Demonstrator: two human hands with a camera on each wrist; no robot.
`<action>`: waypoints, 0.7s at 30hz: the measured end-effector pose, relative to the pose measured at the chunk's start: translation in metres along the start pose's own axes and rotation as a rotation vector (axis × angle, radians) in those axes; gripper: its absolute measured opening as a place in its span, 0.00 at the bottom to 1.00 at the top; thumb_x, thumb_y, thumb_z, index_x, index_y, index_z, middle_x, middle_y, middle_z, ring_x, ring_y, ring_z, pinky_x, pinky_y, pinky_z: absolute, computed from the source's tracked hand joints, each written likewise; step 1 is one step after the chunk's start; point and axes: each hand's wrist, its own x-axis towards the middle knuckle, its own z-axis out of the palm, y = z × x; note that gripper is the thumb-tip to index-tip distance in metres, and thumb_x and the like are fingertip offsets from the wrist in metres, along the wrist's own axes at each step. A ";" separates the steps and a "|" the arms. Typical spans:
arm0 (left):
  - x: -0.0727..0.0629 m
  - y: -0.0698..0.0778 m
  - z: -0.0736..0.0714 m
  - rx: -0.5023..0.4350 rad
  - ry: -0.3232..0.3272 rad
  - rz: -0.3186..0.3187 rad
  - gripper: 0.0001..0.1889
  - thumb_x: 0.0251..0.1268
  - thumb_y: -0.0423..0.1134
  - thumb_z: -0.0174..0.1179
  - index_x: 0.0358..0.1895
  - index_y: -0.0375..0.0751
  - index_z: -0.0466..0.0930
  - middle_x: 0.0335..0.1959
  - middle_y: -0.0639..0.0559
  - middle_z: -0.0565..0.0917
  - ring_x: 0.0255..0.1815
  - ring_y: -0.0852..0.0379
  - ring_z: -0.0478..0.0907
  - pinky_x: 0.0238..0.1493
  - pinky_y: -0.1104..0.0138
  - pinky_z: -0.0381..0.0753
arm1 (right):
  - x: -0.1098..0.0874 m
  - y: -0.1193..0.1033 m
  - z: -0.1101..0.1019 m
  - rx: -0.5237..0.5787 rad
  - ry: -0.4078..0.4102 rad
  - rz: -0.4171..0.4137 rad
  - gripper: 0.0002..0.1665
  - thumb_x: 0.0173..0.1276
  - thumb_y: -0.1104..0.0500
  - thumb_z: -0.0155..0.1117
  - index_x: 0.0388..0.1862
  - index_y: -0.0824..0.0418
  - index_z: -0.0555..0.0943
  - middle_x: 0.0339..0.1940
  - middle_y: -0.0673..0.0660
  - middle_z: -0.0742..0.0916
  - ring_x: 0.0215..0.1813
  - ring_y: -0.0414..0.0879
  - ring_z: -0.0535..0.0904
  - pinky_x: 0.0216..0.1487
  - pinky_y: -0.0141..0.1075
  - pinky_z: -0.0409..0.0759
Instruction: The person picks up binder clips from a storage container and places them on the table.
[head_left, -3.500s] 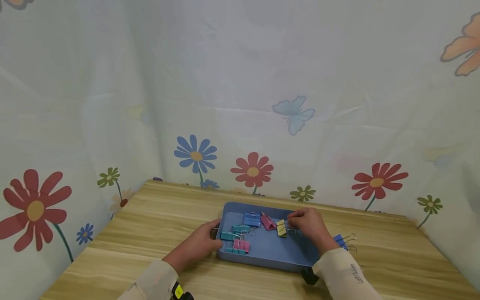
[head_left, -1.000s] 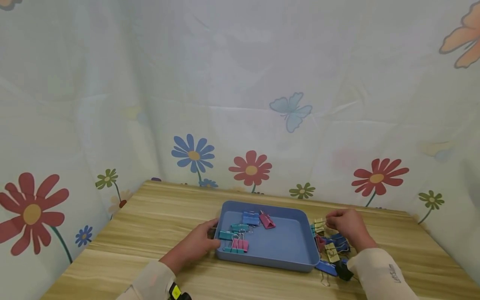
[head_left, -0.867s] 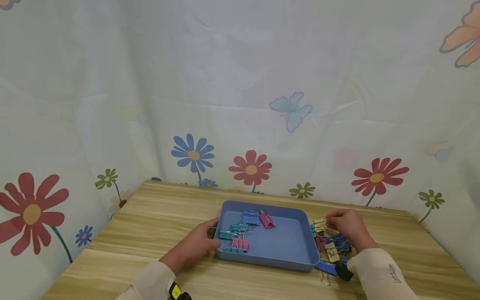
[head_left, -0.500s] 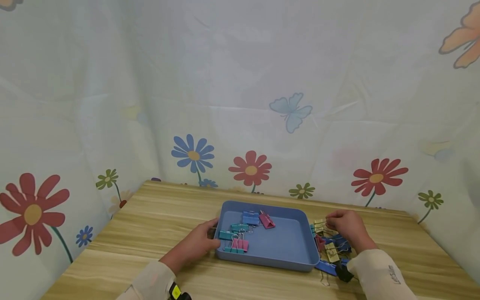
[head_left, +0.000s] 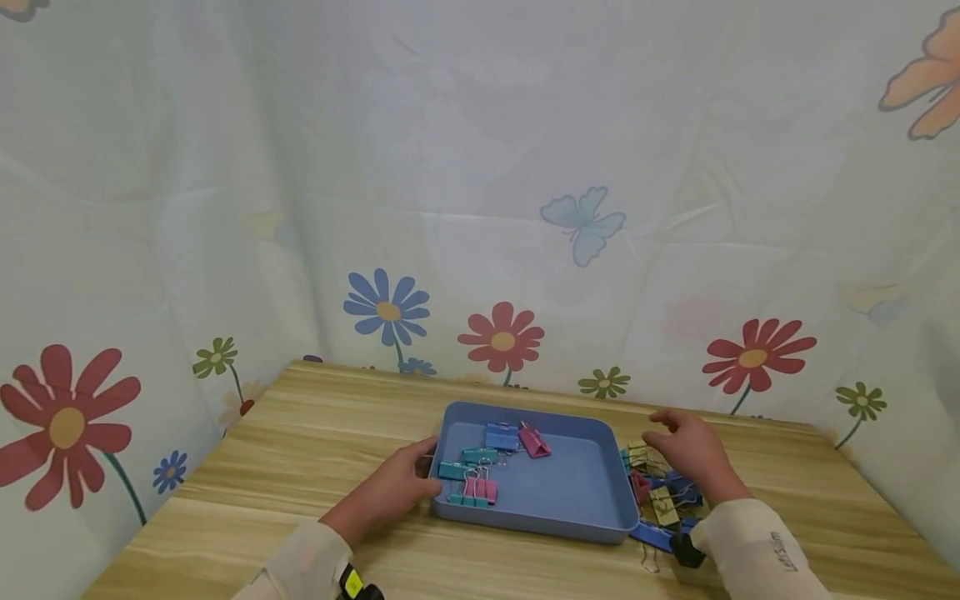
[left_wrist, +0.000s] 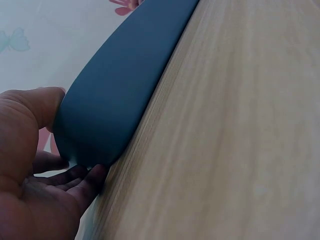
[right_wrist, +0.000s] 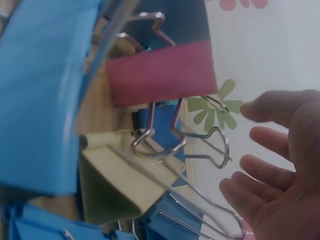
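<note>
A shallow blue tray (head_left: pixel 558 492) lies on the wooden table, its left end gripped by my left hand (head_left: pixel 393 487). In the left wrist view, the thumb is at one edge of the tray wall (left_wrist: pixel 110 90) and the fingertips at the other. Inside the tray are teal binder clips, a blue binder clip (head_left: pixel 501 435) and pink binder clips, one of them a dark pink clip (head_left: pixel 535 442). My right hand (head_left: pixel 697 454) hovers with parted fingers and no clip in them, over a mixed heap of binder clips beyond the tray's right end. A yellow binder clip (head_left: pixel 637 457) lies below its fingertips.
The heap also holds a red clip (right_wrist: pixel 160 75), another yellow clip (head_left: pixel 663 506) and several blue clips, with wire handles sticking out. It lies close against the tray's right wall. A flower-printed curtain (head_left: pixel 450 208) hangs behind the table (head_left: pixel 337 408).
A yellow clip has left the tray for the heap at the right, moved by my right hand. Its fingers have since parted from the clip. My left hand stays on the tray.
</note>
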 end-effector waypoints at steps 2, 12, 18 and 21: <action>0.000 0.000 0.000 -0.005 -0.001 0.007 0.43 0.52 0.32 0.59 0.75 0.31 0.53 0.71 0.38 0.67 0.65 0.47 0.70 0.64 0.52 0.69 | 0.000 -0.002 0.000 0.013 -0.013 0.002 0.35 0.68 0.46 0.58 0.67 0.67 0.70 0.66 0.75 0.72 0.62 0.71 0.70 0.54 0.60 0.74; 0.000 -0.001 -0.001 -0.015 -0.006 0.004 0.43 0.53 0.32 0.59 0.75 0.31 0.52 0.71 0.38 0.67 0.66 0.47 0.69 0.65 0.51 0.69 | 0.003 -0.014 -0.001 0.254 -0.033 -0.057 0.46 0.65 0.36 0.59 0.75 0.57 0.60 0.75 0.68 0.64 0.74 0.67 0.57 0.65 0.64 0.64; 0.001 -0.003 0.000 -0.003 -0.005 0.006 0.43 0.53 0.33 0.58 0.75 0.31 0.52 0.71 0.38 0.66 0.67 0.47 0.69 0.66 0.50 0.67 | 0.004 -0.024 0.002 0.389 -0.059 -0.170 0.43 0.66 0.42 0.61 0.74 0.58 0.60 0.75 0.66 0.65 0.76 0.64 0.57 0.66 0.62 0.63; 0.002 -0.002 0.000 0.003 -0.001 0.001 0.43 0.52 0.33 0.59 0.75 0.31 0.52 0.71 0.39 0.66 0.66 0.48 0.69 0.66 0.50 0.67 | 0.004 -0.030 0.006 0.431 -0.081 -0.198 0.42 0.67 0.43 0.61 0.74 0.58 0.60 0.75 0.66 0.65 0.76 0.64 0.56 0.67 0.62 0.63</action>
